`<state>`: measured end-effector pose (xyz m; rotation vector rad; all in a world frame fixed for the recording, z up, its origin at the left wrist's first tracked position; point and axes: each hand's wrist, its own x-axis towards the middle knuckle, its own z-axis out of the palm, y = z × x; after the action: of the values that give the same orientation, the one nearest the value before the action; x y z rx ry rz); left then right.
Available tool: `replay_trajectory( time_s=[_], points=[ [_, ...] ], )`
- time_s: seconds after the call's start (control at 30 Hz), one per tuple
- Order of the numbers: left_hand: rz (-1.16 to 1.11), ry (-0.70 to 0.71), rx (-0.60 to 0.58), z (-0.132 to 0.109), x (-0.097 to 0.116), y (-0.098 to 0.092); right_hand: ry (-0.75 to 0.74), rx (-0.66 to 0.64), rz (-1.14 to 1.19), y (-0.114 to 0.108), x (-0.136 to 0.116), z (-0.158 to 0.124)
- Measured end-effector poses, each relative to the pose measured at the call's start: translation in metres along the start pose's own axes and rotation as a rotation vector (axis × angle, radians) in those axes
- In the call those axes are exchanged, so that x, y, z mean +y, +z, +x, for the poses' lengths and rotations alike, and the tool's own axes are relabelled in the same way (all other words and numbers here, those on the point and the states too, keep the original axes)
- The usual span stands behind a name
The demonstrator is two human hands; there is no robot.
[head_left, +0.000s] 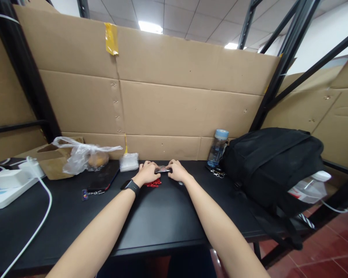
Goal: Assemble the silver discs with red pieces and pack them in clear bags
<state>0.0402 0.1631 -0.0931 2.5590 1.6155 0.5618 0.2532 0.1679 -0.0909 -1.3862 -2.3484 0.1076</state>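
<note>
Near the back of the black table [162, 216], both hands grip a small, dark, shiny flat thing [163, 169] with some reddish colour on it; its kind is too small to make out. Its left end is in my left hand [148, 172], which wears a black watch at the wrist. My right hand [176, 171] has its fingers closed on the other end. A red cord [153, 183] lies bunched under my left hand. Beneath my right palm, a small silvery piece [181, 183] shows in part. Just left of my left hand sits a stack of clear plastic packets [129, 161].
A black phone-like slab [104, 177] with a keychain, a plastic bag [88, 156] with round food, and a white power strip [8, 191] are at left. Rightward stand a water bottle [217, 148] and a black backpack [266, 166]. A cardboard wall [162, 88] closes the back.
</note>
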Motion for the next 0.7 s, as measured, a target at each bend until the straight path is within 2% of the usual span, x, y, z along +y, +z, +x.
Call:
replay_trajectory(
  time_s=[0.2,0.37,0.57,0.7],
  points=[
    [0.025,0.008,0.08,-0.0008,-0.0002,-0.0054,0.009,-0.001,0.047,-0.0044,0.001,0.0014],
    [-0.074,-0.045,0.207,-0.0011,0.0024,-0.0103,0.051,0.113,0.206,-0.0061,0.0043,0.0031],
    [-0.126,-0.078,0.205,0.0002,0.0031,-0.0082,0.161,0.204,0.337,-0.0015,0.001,0.0058],
    [-0.038,-0.061,0.25,-0.0034,0.0072,-0.0078,0.22,0.268,0.312,-0.0005,-0.0032,0.0054]
  ],
)
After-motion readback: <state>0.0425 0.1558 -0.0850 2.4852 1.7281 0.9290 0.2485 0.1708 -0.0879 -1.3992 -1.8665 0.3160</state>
